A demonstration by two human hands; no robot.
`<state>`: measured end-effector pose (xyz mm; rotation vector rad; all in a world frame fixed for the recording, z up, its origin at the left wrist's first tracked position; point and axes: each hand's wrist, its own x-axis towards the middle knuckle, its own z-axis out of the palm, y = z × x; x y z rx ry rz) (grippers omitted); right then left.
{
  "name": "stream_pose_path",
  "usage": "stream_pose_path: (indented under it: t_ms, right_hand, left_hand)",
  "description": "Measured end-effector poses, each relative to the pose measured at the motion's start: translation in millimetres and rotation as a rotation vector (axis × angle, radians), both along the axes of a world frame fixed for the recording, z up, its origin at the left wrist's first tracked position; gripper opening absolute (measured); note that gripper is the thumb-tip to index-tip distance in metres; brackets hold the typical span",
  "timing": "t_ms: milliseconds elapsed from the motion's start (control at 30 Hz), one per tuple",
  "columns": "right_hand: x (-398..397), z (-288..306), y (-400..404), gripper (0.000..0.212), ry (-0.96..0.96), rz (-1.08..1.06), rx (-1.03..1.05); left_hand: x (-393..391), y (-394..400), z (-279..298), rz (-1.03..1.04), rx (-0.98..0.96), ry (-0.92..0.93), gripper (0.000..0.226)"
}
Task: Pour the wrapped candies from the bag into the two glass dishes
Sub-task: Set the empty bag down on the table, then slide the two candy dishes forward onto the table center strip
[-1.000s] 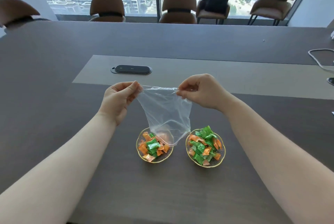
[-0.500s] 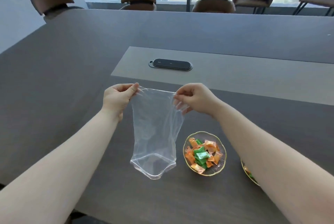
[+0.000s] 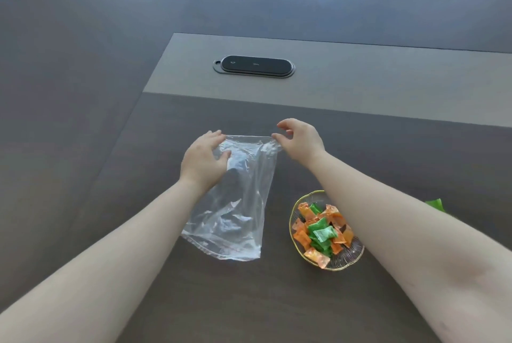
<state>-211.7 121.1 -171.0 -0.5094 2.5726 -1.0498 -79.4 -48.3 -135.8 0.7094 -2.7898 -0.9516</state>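
Observation:
The clear plastic bag lies flat on the dark table with no candies in it, its mouth end nearest me. My left hand rests palm down on its far left corner, fingers spread. My right hand pinches the bunched far right corner between thumb and fingers. A glass dish with a gold rim sits right of the bag, holding orange and green wrapped candies. The second dish is hidden behind my right forearm; only a green candy shows there.
A black oval panel is set into the lighter grey strip across the table beyond my hands. Bare dark table stretches to the left and far side. Chair backs just show at the top edge.
The bag hung stretched between both hands above the dishes; it has been carried left and laid flat on the table. My left hand went from pinching to resting flat on it.

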Motion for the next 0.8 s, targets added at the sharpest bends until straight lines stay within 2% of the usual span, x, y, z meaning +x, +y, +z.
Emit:
stream_pose_path:
  t_ms: [167, 467, 567, 700, 733, 800]
  right_hand:
    - [6, -3, 44, 0.019, -0.013, -0.005, 0.023]
    - [25, 17, 191, 0.014, -0.019, -0.164, 0.035]
    - [42, 8, 247, 0.015, -0.032, -0.228, 0.103]
    - [64, -12, 304, 0.025, 0.062, -0.352, 0.287]
    - [67, -16, 315, 0.027, 0.035, -0.406, 0.307]
    - [73, -24, 331, 0.032, -0.058, -0.497, 0.303]
  left_hand:
    - [-1, 30, 3, -0.063, 0.070, -0.111, 0.030]
    - [10, 111, -4, -0.056, 0.293, -0.328, 0.027]
    - [19, 139, -19, -0.055, 0.312, -0.398, 0.035]
    - [28, 166, -46, 0.007, 0.230, -0.502, 0.053]
    - [30, 171, -50, 0.036, 0.221, -0.533, 0.052]
    - [35, 179, -56, 0.074, 0.222, -0.560, 0.034]
